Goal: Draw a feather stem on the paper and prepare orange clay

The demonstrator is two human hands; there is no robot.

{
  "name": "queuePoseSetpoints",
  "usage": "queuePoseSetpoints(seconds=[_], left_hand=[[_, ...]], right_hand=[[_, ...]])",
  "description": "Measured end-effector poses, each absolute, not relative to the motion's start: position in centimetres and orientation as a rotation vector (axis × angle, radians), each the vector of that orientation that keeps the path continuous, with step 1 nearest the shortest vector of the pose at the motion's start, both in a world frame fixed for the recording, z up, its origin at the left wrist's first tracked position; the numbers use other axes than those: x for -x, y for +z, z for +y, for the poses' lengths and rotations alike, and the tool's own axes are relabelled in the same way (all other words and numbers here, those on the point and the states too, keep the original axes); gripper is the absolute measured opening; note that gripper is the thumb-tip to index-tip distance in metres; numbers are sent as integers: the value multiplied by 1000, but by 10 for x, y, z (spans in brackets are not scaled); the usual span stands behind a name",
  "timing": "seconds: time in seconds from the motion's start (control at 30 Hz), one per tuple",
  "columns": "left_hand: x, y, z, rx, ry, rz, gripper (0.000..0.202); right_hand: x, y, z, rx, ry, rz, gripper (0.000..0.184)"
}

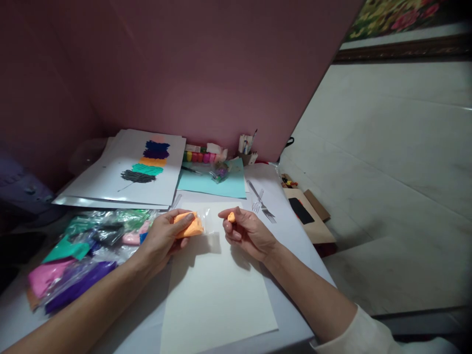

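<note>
Orange clay (231,217), seemingly, in right hand (250,232)

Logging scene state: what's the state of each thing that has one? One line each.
orange packet: clear-wrapped, held; unclear if open
left hand: closed on orange packet
orange lump: small, pinched
right hand: pinching orange lump
white sheet: flat, partly shadowed
colored packets: clear-wrapped, piled
top painted sheet: color bands on it, stacked
turquoise paper: flat, partly covered
metal fork: lying down
paintbrush: standing, tilted
</note>
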State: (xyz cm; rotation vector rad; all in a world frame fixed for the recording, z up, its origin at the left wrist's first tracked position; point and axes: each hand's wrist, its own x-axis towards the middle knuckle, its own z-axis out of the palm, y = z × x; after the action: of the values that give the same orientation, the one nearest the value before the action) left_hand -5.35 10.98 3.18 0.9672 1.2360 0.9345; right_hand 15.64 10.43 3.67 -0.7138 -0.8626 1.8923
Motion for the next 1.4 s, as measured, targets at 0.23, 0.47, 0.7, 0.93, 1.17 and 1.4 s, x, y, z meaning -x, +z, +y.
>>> queuePoseSetpoints(seconds=[0.23, 0.47, 0.7, 0.93, 1.17, 1.4], left_hand=[[52, 33, 110, -945, 930, 1250, 42], [51, 36, 109, -944, 912, 1273, 41], [51, 37, 107, -946, 907, 1275, 38], [52, 38, 108, -933, 921, 1259, 42], [52, 37, 108, -949, 908, 1266, 39], [54, 32, 110, -966, 927, 1241, 42]], right_hand=[[-157, 33, 106, 729, 1816, -818, 24], [-157, 31, 108, 749, 1773, -804, 35], [-157, 33, 107, 803, 1785, -792, 32], [-157, 37, 107, 724, 1824, -663, 21], [-156, 42, 107, 726, 1855, -608, 12], [-159, 35, 109, 660, 1839, -642, 17]])
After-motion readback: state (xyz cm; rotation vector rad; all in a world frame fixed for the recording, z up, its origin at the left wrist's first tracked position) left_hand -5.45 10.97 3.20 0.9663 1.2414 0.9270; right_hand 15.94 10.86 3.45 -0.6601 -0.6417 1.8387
